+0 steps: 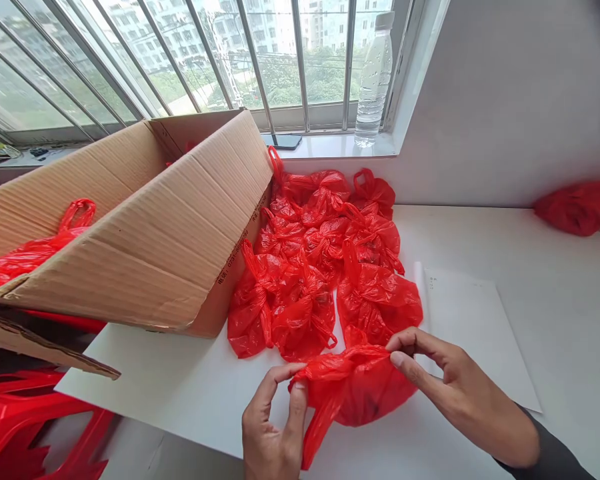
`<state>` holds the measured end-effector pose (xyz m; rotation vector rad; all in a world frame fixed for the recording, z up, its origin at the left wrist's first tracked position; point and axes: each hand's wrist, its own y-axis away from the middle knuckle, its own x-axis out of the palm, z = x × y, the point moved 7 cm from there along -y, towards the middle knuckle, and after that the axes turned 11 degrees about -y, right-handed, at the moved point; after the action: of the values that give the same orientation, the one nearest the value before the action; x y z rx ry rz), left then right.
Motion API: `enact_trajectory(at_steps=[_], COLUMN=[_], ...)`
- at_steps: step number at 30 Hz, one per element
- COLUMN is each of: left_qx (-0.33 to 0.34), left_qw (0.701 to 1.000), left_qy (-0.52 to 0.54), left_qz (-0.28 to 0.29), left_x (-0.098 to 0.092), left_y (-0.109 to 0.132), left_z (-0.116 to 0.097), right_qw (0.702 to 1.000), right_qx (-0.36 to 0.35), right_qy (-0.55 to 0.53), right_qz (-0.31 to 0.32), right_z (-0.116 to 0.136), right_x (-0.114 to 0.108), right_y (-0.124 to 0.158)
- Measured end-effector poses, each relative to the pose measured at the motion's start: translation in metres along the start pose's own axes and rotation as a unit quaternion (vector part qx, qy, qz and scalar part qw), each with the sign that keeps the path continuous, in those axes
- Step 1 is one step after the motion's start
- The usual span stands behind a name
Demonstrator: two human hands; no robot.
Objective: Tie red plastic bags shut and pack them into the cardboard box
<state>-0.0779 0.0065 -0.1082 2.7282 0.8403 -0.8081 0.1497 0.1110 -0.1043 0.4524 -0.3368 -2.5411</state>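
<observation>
A red plastic bag point(367, 393) rests at the front of the white table, with a darker shape faintly visible through its film. Its left upper edge is pinched between the thumb and fingers of my left hand point(275, 423). On the opposite side, my right hand point(445, 380) grips the bag's upper edge between thumb and forefinger. One loose strip of the bag hangs down beside my left hand. Just behind it lies a cluster of several knotted red plastic bags point(325, 243); their contents are hidden.
An open cardboard box point(170, 247) with red bags inside stands at the left. White paper point(480, 327) lies to the right. A water bottle point(375, 87) and a phone point(284, 141) are on the windowsill. A red stool point(10, 433) is at lower left; another red bag point(580, 207) lies far right.
</observation>
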Motion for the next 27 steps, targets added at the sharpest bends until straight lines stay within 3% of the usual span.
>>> enact_trajectory(at_steps=[4,8,10,14,16,22,27], left_qx=[0.122,0.157,0.133,0.014,0.007,0.098,-0.027], left_qw=[0.992,0.986,0.989,1.0,1.0,0.994,0.999], left_qy=[-0.041,-0.045,-0.047,-0.013,0.011,-0.021,0.035], left_qz=[-0.005,0.046,0.042,0.014,0.012,0.037,-0.007], left_x=[0.007,0.015,0.009,-0.006,-0.006,0.008,-0.013], left_y=[0.004,0.002,-0.004,-0.011,-0.009,0.0,-0.012], left_z=[-0.026,-0.031,-0.019,0.009,0.005,-0.04,-0.011], right_qw=[0.999,0.996,0.997,0.997,0.996,0.997,0.991], right_qx=[-0.006,-0.068,-0.068,-0.043,-0.048,-0.071,-0.041], right_qy=[0.038,0.052,0.047,-0.001,-0.022,0.009,-0.073], right_qz=[0.006,0.025,0.003,-0.07,-0.07,-0.013,-0.102], right_z=[0.002,0.017,0.015,-0.002,-0.005,0.012,0.009], right_x=[0.01,0.02,0.013,-0.008,-0.009,0.01,-0.013], right_y=[0.001,0.002,0.002,0.004,0.005,0.005,0.008])
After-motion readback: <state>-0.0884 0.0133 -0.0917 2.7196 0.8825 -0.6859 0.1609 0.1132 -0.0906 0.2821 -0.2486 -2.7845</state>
